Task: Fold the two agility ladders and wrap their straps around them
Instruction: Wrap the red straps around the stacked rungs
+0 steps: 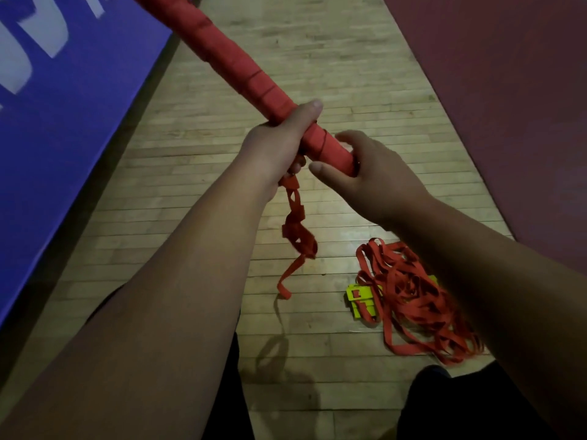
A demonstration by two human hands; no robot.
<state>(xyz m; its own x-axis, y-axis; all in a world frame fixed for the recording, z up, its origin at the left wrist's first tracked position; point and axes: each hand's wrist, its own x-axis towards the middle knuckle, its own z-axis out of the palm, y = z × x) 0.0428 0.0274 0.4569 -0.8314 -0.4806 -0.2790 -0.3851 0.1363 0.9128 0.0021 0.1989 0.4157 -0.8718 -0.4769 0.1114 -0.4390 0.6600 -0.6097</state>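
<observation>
1 wide-angle camera riding on the person's head, facing forward and tilting steeply down, hovering close over the left hand (pixel 279 138) and right hand (pixel 378 176), wooden floor (pixel 317 74) receding ahead, forearms (pixel 190 281) filling the lower frame

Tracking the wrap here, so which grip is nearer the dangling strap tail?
Left. The left grip holds the strap tail at its top; the right grip cups the wrapped ladder end, further right.

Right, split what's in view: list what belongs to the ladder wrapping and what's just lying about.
Job: long red strap-wrapped ladder bundle, held by left hand and right hand; its dangling red strap tail; tangled red straps with yellow plastic rungs.
Lying about: blue padded mat; maroon mat.
</observation>
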